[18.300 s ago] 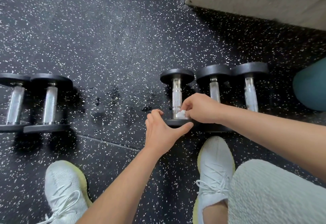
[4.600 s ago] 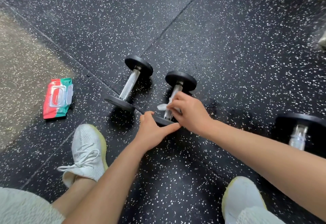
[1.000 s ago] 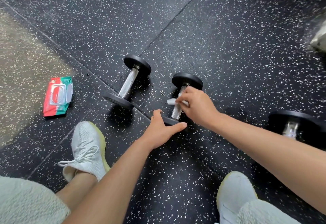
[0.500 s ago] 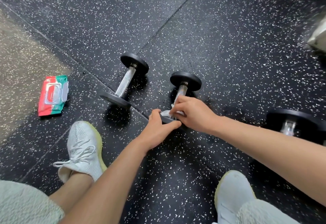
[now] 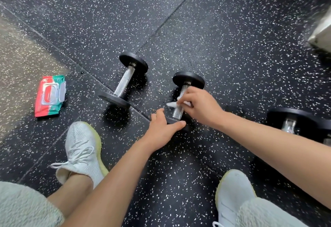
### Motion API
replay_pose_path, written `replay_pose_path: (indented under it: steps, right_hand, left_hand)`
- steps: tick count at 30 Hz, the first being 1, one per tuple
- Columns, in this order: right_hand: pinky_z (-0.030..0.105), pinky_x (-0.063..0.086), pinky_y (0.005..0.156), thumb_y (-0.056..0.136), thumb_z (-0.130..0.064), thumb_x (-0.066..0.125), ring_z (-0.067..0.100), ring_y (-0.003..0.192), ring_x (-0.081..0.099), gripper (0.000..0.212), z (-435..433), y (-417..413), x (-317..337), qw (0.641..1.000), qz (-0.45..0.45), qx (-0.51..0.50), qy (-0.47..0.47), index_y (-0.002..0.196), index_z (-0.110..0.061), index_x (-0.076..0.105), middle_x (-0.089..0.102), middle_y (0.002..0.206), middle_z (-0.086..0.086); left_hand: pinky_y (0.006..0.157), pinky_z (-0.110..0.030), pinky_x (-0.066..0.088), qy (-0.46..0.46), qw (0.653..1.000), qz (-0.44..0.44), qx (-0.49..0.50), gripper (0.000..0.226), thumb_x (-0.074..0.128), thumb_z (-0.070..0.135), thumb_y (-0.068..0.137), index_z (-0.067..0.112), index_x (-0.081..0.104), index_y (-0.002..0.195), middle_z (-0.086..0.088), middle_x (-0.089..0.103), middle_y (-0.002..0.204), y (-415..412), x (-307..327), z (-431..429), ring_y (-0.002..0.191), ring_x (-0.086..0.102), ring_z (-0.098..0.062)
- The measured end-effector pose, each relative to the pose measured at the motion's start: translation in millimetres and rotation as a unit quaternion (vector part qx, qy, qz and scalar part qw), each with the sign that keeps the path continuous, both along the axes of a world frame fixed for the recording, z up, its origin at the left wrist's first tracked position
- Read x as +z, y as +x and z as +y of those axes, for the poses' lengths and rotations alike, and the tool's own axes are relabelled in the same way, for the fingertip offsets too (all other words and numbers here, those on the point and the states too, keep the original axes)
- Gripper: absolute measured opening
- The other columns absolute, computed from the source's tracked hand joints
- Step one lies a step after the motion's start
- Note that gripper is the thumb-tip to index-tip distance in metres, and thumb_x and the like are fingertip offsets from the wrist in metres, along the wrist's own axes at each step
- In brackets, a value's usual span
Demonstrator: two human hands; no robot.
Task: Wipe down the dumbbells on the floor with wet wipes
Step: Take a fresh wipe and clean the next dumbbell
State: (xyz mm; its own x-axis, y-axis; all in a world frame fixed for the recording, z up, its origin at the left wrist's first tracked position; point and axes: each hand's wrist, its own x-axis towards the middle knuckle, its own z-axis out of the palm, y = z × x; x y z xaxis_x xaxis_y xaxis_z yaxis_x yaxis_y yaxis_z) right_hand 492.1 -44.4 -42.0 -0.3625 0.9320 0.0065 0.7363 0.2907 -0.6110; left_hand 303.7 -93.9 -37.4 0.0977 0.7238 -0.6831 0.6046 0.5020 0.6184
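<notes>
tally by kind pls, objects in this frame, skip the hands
Dumbbells: 3 (left dumbbell, middle dumbbell, right dumbbell, partly cropped)
Wipes pack: 1
Loose wipe: 1, in right hand
Shoes: 2 (left shoe, right shoe)
Total: 7

Black speckled floor [image 5: 232, 30] meets a tan patch [image 5: 18, 65] at left. A left sneaker [image 5: 84, 148] and a right sneaker [image 5: 234, 189], white with yellow soles, rest on it below grey shorts [image 5: 23, 207]. A pale block [image 5: 322, 31] sits top right.

Rightmost dumbbell's [image 5: 290, 115] near end hidden by forearm [image 5: 268, 151] (wipe [image 5: 171, 104] blurred).
</notes>
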Motion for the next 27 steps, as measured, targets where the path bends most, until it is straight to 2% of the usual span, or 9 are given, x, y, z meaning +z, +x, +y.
replay_pose_path:
  steps: [2,4,7,10,16,18,22,24,27]
  right_hand:
    - [0.031,0.049,0.068,0.089,-0.022,0.075,0.01,0.076,0.055,0.011,10,2,-2,0.997,-0.001,-0.08,0.017,0.099,-0.023,0.081,0.059,0.091,-0.011]
    - [0.031,0.049,0.068,0.09,-0.022,0.074,0.014,0.077,0.059,0.012,7,0,-3,0.995,-0.008,-0.099,0.025,0.099,-0.022,0.081,0.061,0.092,-0.009]
    - [0.033,0.052,0.068,0.089,-0.02,0.074,0.02,0.082,0.065,0.012,-17,-7,-2,1.0,-0.016,0.003,0.014,0.1,-0.023,0.079,0.062,0.096,-0.006]
    - [0.034,0.052,0.068,0.09,-0.022,0.074,0.019,0.081,0.064,0.01,-19,-3,2,0.998,-0.017,0.063,-0.001,0.098,-0.025,0.079,0.062,0.096,-0.008]
    - [0.035,0.052,0.066,0.092,-0.022,0.071,0.022,0.079,0.063,0.012,3,-4,-3,0.994,-0.024,-0.1,0.044,0.1,-0.021,0.08,0.062,0.096,-0.004]
    - [0.034,0.051,0.063,0.09,-0.019,0.071,0.024,0.079,0.064,0.012,-9,-8,-4,0.996,-0.033,-0.072,0.05,0.099,-0.019,0.079,0.061,0.095,-0.002]
    - [0.037,0.053,0.065,0.089,-0.019,0.071,0.021,0.082,0.064,0.013,-19,0,0,0.998,-0.033,0.05,0.02,0.099,-0.023,0.078,0.061,0.096,-0.006]
    - [0.037,0.054,0.068,0.089,-0.02,0.073,0.019,0.083,0.065,0.012,-4,4,1,0.999,-0.028,0.021,0.022,0.099,-0.024,0.079,0.063,0.098,-0.008]
    - [0.035,0.052,0.07,0.091,-0.021,0.071,0.021,0.083,0.065,0.014,13,3,0,0.996,-0.032,-0.076,0.032,0.102,-0.022,0.08,0.063,0.097,-0.006]
  left_hand:
    - [0.124,-0.052,0.027,0.002,1.0,0.0,0.001,0.12,0.072,0.072,0.073,0.02,0.012,0.164,-0.003,0.018,0.165,1,0,0,0.152,0.026,-0.028]
    - [0.125,-0.052,0.026,0.001,1.0,0.001,-0.003,0.122,0.073,0.072,0.074,0.019,0.011,0.165,-0.003,0.016,0.166,2,0,1,0.154,0.024,-0.028]
    - [0.123,-0.048,0.028,-0.001,1.0,-0.004,0.002,0.111,0.076,0.06,0.086,0.018,0.011,0.164,-0.003,0.018,0.165,-1,-2,2,0.151,0.028,-0.027]
    - [0.122,-0.048,0.029,-0.005,1.0,-0.007,0.002,0.112,0.078,0.06,0.085,0.019,0.011,0.165,-0.002,0.019,0.163,-2,-4,2,0.151,0.028,-0.026]
    - [0.124,-0.051,0.028,-0.005,1.0,-0.003,0.006,0.118,0.079,0.067,0.078,0.024,0.012,0.164,0.0,0.016,0.165,1,-3,2,0.153,0.025,-0.027]
    - [0.123,-0.051,0.029,-0.001,1.0,0.004,0.006,0.118,0.081,0.065,0.078,0.023,0.013,0.164,-0.001,0.018,0.164,2,-3,2,0.152,0.025,-0.027]
    - [0.122,-0.05,0.03,0.005,1.0,0.02,0.001,0.116,0.083,0.064,0.077,0.022,0.017,0.162,-0.003,0.021,0.161,5,-4,2,0.152,0.025,-0.028]
    - [0.123,-0.051,0.029,0.006,1.0,0.025,-0.001,0.119,0.084,0.066,0.075,0.023,0.016,0.163,-0.003,0.021,0.162,5,-3,2,0.152,0.024,-0.028]
    - [0.124,-0.051,0.027,-0.005,1.0,0.018,0.003,0.121,0.084,0.067,0.074,0.024,0.014,0.163,-0.003,0.02,0.162,3,-3,2,0.153,0.023,-0.028]
